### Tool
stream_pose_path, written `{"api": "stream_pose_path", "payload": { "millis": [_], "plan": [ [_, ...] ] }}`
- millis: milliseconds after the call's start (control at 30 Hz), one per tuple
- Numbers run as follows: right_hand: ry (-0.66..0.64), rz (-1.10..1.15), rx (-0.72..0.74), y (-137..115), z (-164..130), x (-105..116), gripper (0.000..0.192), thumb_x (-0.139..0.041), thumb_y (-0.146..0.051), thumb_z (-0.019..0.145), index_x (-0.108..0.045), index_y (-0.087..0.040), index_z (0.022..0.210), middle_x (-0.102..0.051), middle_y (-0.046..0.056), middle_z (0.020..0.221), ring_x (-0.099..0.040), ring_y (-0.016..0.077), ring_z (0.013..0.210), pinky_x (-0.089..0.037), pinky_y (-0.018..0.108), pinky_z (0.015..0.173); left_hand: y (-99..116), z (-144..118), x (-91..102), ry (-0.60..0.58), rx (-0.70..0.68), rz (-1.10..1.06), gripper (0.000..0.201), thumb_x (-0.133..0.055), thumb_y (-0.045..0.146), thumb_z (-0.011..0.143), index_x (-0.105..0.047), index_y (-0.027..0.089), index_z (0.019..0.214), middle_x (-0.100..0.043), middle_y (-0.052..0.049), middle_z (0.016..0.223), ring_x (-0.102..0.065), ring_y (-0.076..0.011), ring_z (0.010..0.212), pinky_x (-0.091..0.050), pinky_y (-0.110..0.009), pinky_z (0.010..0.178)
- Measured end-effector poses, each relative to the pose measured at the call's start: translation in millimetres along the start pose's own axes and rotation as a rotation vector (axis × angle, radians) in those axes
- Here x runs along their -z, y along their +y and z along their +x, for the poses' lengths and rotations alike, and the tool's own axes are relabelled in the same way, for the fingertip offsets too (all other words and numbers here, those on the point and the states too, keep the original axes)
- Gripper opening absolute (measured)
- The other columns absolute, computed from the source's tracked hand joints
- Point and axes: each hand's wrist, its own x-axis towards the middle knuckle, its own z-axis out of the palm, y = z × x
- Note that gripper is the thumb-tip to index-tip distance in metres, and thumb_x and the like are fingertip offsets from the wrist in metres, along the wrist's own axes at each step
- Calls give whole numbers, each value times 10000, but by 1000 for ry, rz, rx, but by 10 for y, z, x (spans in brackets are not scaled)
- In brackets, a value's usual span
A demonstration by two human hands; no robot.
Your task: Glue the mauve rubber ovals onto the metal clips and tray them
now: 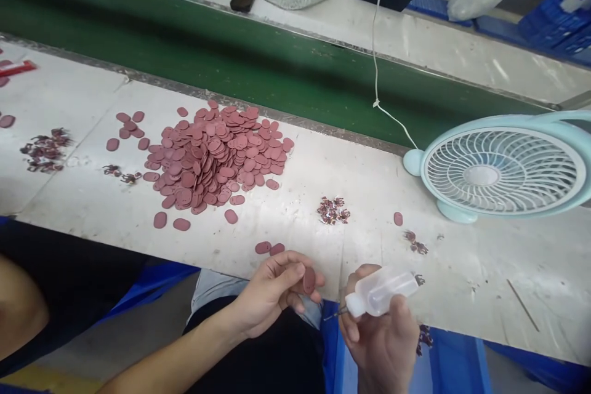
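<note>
Between thumb and fingers, my left hand (272,292) pinches a dark red oval disc (309,281) just off the table's front edge. My right hand (381,335) is wrapped round a translucent squeeze bottle (385,290), tilted so that its white cap and thin needle tip point left, toward the disc. The needle tip and disc are apart. Two similar discs (270,249) lie on the table beyond my left hand. A large heap of the same discs (217,154) spreads over the table farther left. Ahead of my hands sits a cluster of small brown-and-silver pieces (333,210).
A light blue fan (503,172) stands at the right, its white cord crossing a green conveyor belt (277,68). More small pieces (46,151) lie at left. A thin stick (522,305) lies at right, and a blue bin (457,360) is below the edge. A co-worker's arm (21,308) is at left.
</note>
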Motion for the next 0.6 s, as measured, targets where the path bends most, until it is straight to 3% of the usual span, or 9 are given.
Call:
{"api": "stream_pose_path", "payload": {
  "millis": [67, 167, 300, 400, 600],
  "plan": [
    [-5, -28, 40, 42, -10, -1, 404, -646, -613, 850, -672, -252, 1029, -656, -7, 690, -538, 111, 352, -422, 202, 282, 30, -15, -8, -20, -12, 15, 189, -755, 277, 865, -754, 190, 1033, -775, -119, 1095, -757, -157, 785, -558, -149, 559],
    [8, -88, 140, 66, -32, -31, 356, -653, -575, 871, -642, -269, 1053, -646, -10, 699, -590, 154, 413, -452, 243, 305, 44, -35, -7, -72, -10, 22, 398, -860, 202, 741, -758, 215, 1125, -708, -115, 1293, -749, -146, 806, -533, -136, 551],
    [105, -225, 376, 81, -71, -162, 251, -661, -462, 898, -618, -272, 1057, -660, -4, 662, -629, 208, 458, -504, 330, 389, -27, -42, 4, -89, 8, 3, 364, -850, 270, 768, -772, 204, 1117, -783, -125, 1124, -759, -188, 885, -552, -168, 621],
    [159, -320, 534, 127, -90, -244, 241, -665, -397, 899, -621, -255, 1089, -698, 27, 694, -647, 238, 518, -525, 390, 462, -93, -43, 7, -63, 1, 5, 344, -838, 287, 787, -775, 195, 1113, -792, -133, 1110, -756, -198, 946, -568, -204, 727],
    [230, -473, 616, 262, -110, -170, 251, -692, -335, 870, -647, -238, 1098, -700, 62, 796, -650, 264, 615, -525, 455, 559, -106, -42, 5, -16, 7, 3, 372, -860, 315, 761, -780, 189, 1102, -799, -122, 1092, -762, -163, 852, -571, -222, 774]
  ]
}}
